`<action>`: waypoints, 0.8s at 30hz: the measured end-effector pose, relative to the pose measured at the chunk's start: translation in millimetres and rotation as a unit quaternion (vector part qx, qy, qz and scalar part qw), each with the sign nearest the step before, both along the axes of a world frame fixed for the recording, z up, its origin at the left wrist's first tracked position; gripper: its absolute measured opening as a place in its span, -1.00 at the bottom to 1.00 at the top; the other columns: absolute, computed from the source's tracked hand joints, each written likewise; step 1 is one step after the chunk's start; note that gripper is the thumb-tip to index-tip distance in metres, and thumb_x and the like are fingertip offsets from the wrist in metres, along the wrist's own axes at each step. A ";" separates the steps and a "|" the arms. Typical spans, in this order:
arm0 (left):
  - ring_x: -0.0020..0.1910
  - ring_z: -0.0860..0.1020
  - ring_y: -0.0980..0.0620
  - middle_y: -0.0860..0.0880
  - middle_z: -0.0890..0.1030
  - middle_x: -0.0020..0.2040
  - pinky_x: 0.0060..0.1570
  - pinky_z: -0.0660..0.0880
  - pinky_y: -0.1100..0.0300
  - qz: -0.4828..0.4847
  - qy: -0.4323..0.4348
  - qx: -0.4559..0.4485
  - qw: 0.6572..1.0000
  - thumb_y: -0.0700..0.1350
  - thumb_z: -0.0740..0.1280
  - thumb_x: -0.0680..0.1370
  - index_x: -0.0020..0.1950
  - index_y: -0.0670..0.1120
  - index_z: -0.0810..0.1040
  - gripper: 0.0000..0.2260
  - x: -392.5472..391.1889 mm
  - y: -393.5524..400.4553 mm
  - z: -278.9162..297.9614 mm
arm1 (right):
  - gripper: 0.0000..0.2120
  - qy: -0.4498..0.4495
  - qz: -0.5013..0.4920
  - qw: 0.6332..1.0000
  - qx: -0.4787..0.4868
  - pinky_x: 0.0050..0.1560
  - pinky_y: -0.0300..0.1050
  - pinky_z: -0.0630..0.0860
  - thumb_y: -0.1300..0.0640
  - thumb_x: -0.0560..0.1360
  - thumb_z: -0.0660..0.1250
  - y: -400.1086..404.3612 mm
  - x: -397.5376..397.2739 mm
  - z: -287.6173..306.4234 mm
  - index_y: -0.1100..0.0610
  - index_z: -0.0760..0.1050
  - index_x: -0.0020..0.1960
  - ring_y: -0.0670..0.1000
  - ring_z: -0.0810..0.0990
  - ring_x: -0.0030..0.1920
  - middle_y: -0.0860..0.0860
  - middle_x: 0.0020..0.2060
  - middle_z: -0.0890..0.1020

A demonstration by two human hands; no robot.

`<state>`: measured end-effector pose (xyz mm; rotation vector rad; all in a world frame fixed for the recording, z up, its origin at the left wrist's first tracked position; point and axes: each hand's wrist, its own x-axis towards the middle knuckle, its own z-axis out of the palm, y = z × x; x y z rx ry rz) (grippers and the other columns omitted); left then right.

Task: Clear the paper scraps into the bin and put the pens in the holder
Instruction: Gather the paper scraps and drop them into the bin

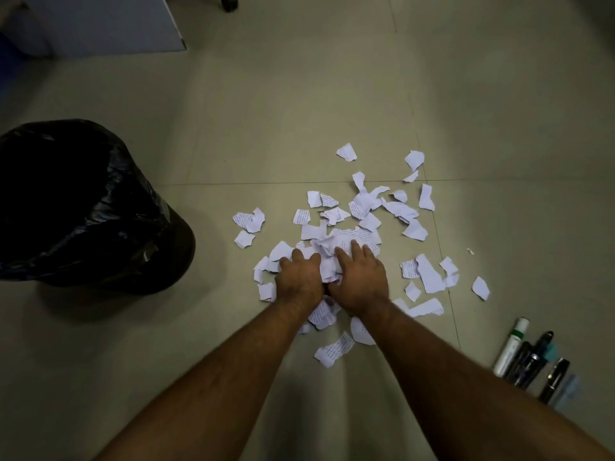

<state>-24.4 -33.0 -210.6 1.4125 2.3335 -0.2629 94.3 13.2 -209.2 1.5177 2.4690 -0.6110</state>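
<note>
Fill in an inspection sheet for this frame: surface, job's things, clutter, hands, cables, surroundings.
Surface: pale tiled floor, grout lines visible.
Job's things: torn paper scraps scattered on the floor, some printed; bin with a black liner stands to the left, apart from the scraps; pens lie in a group at lower right; no holder in view.
Clutter: nothing seen beyond the scraps.
Hands: left hand and right hand side by side, pressing down on the middle of the pile; whether fingers grip paper cannot be told.
Cables: nothing seen.
Surroundings: pale panel at top left; chair castor at the top edge.
</note>
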 end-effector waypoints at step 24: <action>-0.26 0.65 -0.16 -0.06 0.67 -0.29 -0.20 0.63 0.04 0.279 -0.246 0.281 0.885 -0.18 0.38 0.42 -0.17 -0.05 0.67 -0.92 -29.9 -21.7 81.0 | -0.84 0.278 -0.253 0.926 -0.037 -0.18 -0.18 0.34 0.30 0.47 0.30 -3.7 -12.9 75.0 0.22 0.66 -0.06 0.26 0.62 -0.07 0.22 -0.11 0.70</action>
